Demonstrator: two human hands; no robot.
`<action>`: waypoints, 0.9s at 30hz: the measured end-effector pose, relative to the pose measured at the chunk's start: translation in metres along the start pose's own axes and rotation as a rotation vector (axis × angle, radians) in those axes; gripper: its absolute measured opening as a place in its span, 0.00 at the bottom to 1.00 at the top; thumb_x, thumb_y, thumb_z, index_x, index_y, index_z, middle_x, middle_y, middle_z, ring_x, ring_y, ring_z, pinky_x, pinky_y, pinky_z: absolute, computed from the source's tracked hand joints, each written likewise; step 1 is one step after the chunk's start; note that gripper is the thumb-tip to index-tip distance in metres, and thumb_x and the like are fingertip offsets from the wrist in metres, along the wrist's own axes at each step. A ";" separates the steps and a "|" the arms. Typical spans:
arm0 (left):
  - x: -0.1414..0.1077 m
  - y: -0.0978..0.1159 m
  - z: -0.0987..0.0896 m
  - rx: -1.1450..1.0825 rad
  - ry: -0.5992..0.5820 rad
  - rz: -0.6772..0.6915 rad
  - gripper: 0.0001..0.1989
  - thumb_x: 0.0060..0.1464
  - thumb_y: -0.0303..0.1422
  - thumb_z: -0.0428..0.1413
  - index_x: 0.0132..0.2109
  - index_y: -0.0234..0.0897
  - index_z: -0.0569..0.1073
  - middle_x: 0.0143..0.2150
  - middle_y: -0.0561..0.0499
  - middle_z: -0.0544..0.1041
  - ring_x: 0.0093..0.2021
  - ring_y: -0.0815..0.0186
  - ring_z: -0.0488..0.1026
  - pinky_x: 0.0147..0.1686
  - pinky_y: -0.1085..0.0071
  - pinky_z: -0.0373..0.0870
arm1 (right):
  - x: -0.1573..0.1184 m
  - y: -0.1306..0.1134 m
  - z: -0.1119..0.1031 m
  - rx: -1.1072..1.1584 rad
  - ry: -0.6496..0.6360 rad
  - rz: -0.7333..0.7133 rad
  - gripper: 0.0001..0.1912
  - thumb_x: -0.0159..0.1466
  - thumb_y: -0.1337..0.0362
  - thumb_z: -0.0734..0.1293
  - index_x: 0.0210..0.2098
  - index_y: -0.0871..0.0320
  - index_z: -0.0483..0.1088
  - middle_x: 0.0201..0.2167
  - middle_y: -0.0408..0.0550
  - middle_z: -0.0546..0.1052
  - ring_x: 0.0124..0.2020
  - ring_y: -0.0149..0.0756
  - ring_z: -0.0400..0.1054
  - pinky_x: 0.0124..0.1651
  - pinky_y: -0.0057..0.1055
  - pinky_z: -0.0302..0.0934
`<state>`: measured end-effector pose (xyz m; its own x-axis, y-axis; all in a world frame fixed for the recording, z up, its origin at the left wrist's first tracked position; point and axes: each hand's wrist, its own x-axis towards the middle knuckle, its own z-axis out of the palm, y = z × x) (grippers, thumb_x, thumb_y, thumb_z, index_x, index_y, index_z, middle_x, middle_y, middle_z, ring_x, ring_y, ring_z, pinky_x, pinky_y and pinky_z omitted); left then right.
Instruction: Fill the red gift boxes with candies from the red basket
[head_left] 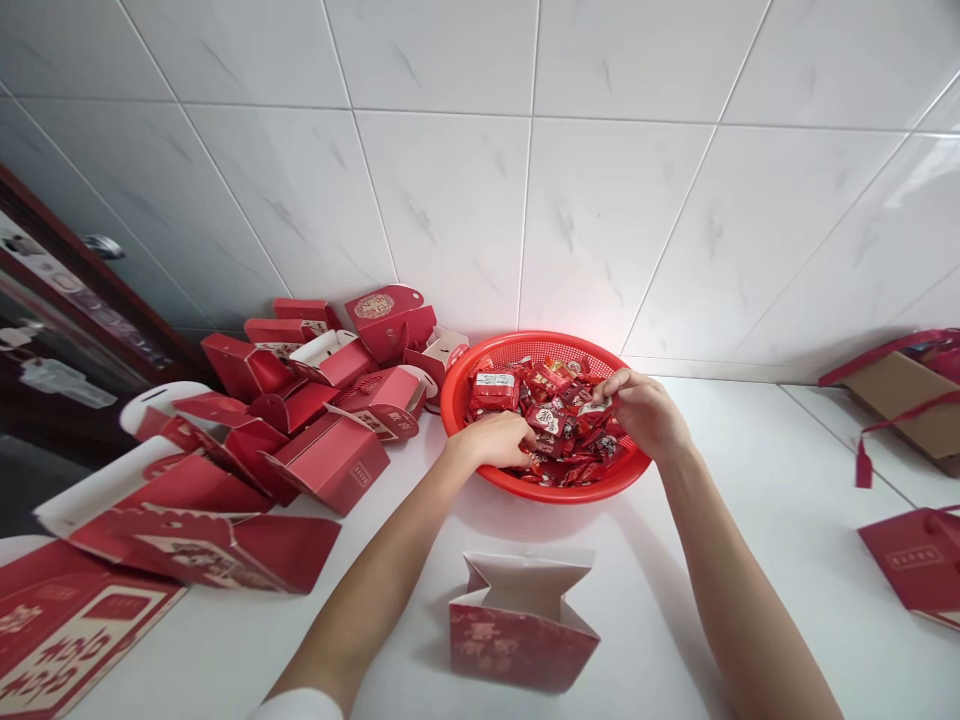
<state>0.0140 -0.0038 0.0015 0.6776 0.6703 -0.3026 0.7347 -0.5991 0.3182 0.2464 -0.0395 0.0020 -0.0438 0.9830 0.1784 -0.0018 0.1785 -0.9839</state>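
A round red plastic basket (559,492) stands against the tiled wall, filled with small red-wrapped packets (550,418). My left hand (499,440) reaches over its front left rim, fingers curled down among the packets; what they hold, if anything, is hidden. At the right side of the basket is my right hand (643,408), its fingers bent together over the packets, and I cannot make out anything between them. Between my forearms, in front of the basket, a small red paper box (521,640) stands upright with its top open.
Several red gift boxes (330,460) are heaped on the white table at the left, some open. A larger printed red box (67,630) lies at the lower left. To the right are a cardboard box (907,400) with red ribbon and another red box (915,560).
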 end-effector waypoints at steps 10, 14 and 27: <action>0.001 -0.003 0.000 -0.047 -0.003 0.012 0.07 0.54 0.28 0.62 0.38 0.40 0.85 0.38 0.49 0.86 0.39 0.60 0.80 0.34 0.73 0.67 | -0.004 -0.001 0.003 -0.008 -0.006 0.011 0.21 0.47 0.48 0.80 0.23 0.53 0.69 0.24 0.45 0.75 0.29 0.38 0.68 0.36 0.37 0.67; 0.002 -0.004 0.001 -0.068 0.004 0.019 0.07 0.51 0.26 0.64 0.38 0.40 0.84 0.36 0.50 0.85 0.38 0.61 0.80 0.32 0.74 0.66 | -0.003 0.000 0.004 0.012 -0.026 -0.003 0.20 0.44 0.53 0.82 0.26 0.53 0.71 0.27 0.43 0.75 0.29 0.36 0.69 0.35 0.35 0.67; -0.002 -0.003 -0.001 -0.138 0.173 0.099 0.10 0.53 0.31 0.64 0.42 0.39 0.86 0.39 0.48 0.82 0.43 0.57 0.79 0.40 0.70 0.70 | 0.000 0.010 0.005 -0.064 -0.035 0.005 0.16 0.48 0.61 0.81 0.35 0.56 0.79 0.40 0.48 0.82 0.41 0.41 0.75 0.43 0.38 0.72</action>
<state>0.0103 -0.0023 0.0020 0.7220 0.6833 -0.1086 0.6453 -0.6084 0.4619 0.2414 -0.0379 -0.0082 -0.0781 0.9820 0.1721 0.0624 0.1771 -0.9822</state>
